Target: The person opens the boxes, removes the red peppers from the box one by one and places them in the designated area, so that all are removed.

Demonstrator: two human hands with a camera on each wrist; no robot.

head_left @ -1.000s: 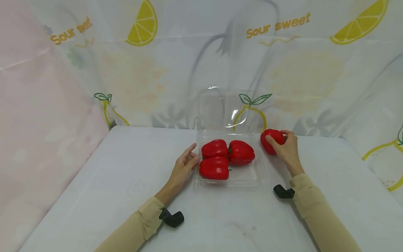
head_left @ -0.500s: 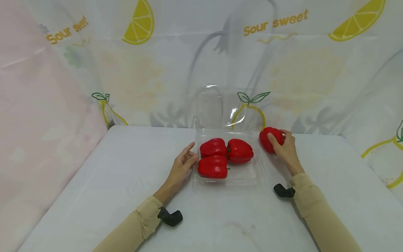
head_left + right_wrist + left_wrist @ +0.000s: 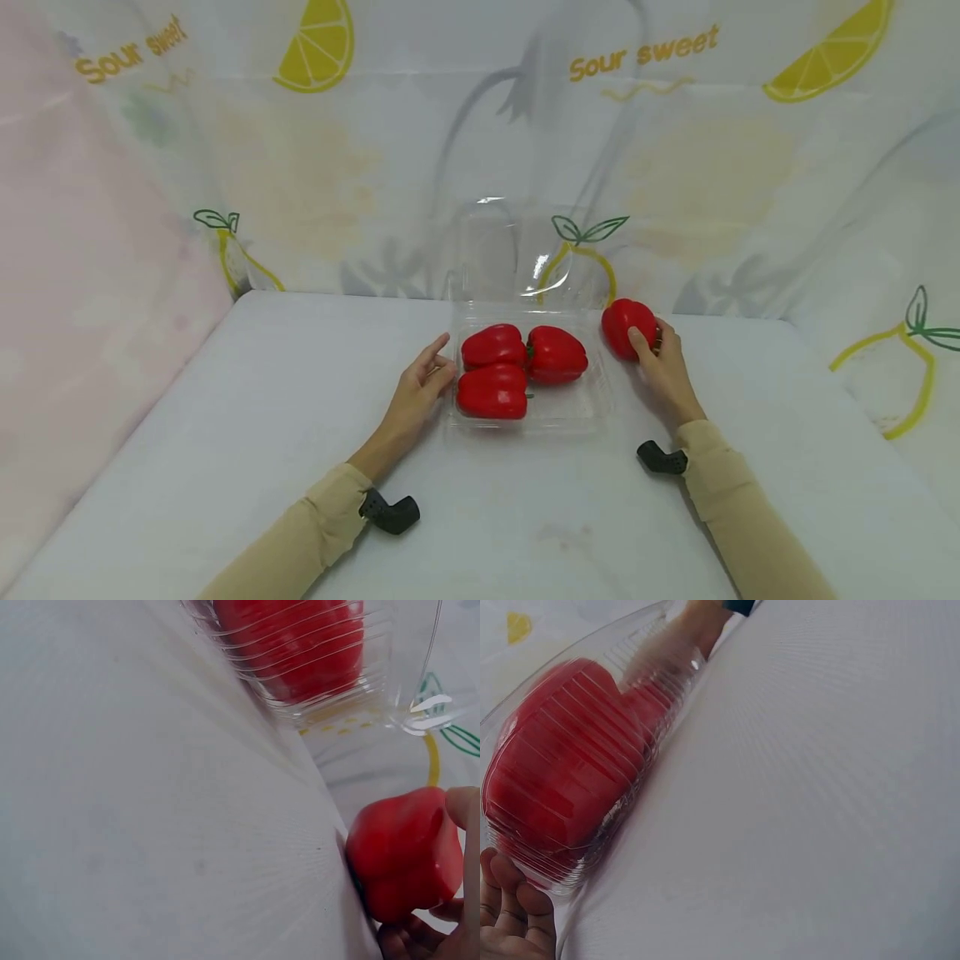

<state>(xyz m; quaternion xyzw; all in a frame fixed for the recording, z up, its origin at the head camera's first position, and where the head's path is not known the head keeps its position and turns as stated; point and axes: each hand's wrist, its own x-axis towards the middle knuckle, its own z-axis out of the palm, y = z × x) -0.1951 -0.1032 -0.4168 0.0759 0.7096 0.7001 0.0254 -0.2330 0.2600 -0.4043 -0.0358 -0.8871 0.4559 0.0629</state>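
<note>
A clear plastic clamshell box (image 3: 564,408) lies on the table with its lid raised behind it. Three red bell peppers sit inside: one at the back left (image 3: 493,346), one at the front left (image 3: 492,392) and one on the right (image 3: 557,355). My left hand (image 3: 412,398) is at the box's left side, fingers loosely extended and fingertips at its wall. To the right of the box, my right hand (image 3: 663,367) grips another red bell pepper (image 3: 624,327) between thumb and fingers. In the right wrist view, this bell pepper (image 3: 401,847) appears low against the table surface.
The white tabletop (image 3: 480,517) runs back to a hanging curtain (image 3: 300,167) printed with lemons. The box's transparent lid (image 3: 495,250) stands up close to the curtain. A black device (image 3: 390,512) is on the left wrist, another (image 3: 662,457) on the right.
The head view has shifted slightly. My right thumb has slid toward the right side of the held bell pepper, which looks slightly turned. My left hand stays beside the box.
</note>
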